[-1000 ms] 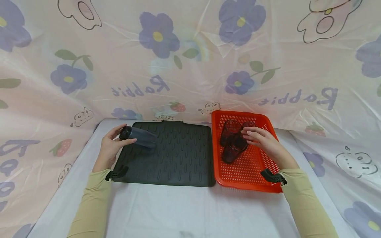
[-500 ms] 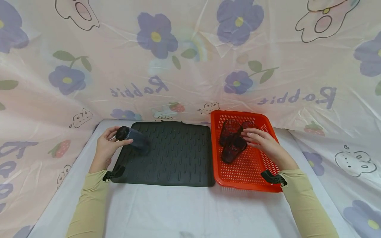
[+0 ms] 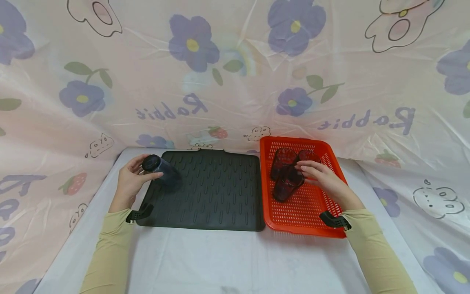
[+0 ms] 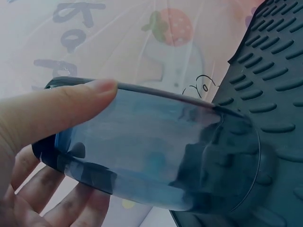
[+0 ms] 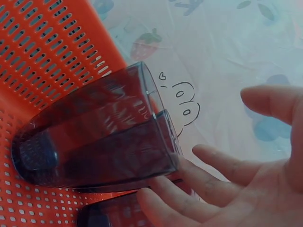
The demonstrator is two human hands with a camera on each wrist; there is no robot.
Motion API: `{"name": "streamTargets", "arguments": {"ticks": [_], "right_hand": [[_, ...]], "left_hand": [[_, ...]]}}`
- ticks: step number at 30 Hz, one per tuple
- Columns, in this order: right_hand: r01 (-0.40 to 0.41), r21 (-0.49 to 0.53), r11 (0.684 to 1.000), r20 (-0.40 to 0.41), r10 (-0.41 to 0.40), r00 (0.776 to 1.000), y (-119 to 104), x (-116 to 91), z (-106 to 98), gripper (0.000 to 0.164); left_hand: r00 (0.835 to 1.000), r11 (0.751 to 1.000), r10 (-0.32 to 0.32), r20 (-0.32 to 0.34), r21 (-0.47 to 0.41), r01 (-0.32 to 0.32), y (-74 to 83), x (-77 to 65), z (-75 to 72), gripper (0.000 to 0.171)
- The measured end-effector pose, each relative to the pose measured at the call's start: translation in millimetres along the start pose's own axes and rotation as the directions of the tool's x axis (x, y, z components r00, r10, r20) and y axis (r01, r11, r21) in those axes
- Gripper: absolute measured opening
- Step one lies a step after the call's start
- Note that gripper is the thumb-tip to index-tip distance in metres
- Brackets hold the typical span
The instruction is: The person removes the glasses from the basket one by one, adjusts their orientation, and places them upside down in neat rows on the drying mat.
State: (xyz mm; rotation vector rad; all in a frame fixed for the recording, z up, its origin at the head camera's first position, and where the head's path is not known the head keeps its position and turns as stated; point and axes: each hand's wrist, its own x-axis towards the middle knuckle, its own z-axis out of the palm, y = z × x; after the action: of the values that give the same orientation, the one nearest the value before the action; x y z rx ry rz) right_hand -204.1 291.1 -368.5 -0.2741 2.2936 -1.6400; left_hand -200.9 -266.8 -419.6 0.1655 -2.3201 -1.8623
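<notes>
My left hand grips a blue-tinted drinking glass near its thick dark base, with the thumb on one side and fingers on the other. The glass is tilted mouth-down over the left part of a dark ridged drying mat; in the left wrist view its rim end overlaps the mat's ridges. My right hand is over the red basket, thumb apart and fingers extended. Its fingertips are right at the rim of a leaning dark glass. Two more glasses lie behind that one in the basket.
The mat and basket stand side by side on a white-covered table. A printed curtain with flowers and rabbits hangs close behind them and along both sides.
My left hand has moved slightly left, and the glass in it has turned from nearly level to steeper, its mouth swinging down and left. The right hand has barely moved.
</notes>
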Motion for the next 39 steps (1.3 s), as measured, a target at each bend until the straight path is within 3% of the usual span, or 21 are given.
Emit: {"name": "streamTargets", "arguments": {"ticks": [11,21,31,39], "right_hand": [[-0.026,0.011,1.0,-0.017,0.026,1.0,4.2,2.3,4.5,0.061],[-0.047,0.005,0.999,0.002,0.047,0.999,4.8,3.5,5.3,0.061],[-0.075,-0.006,0.997,0.002,0.075,0.997,2.8,4.2,8.0,0.063],[-0.101,-0.006,0.995,0.006,0.101,0.995,5.4,6.3,9.7,0.065]], "left_hand": [[0.998,0.998,0.065,0.005,-0.027,-0.064,-8.3,4.9,1.1,0.078],[0.998,0.998,0.056,-0.006,0.023,-0.056,-14.5,9.9,2.8,0.081],[1.0,0.999,0.012,-0.008,-0.031,-0.012,-12.9,9.5,7.2,0.078],[1.0,1.0,0.019,-0.011,-0.012,-0.02,-12.3,11.7,12.4,0.079]]}}
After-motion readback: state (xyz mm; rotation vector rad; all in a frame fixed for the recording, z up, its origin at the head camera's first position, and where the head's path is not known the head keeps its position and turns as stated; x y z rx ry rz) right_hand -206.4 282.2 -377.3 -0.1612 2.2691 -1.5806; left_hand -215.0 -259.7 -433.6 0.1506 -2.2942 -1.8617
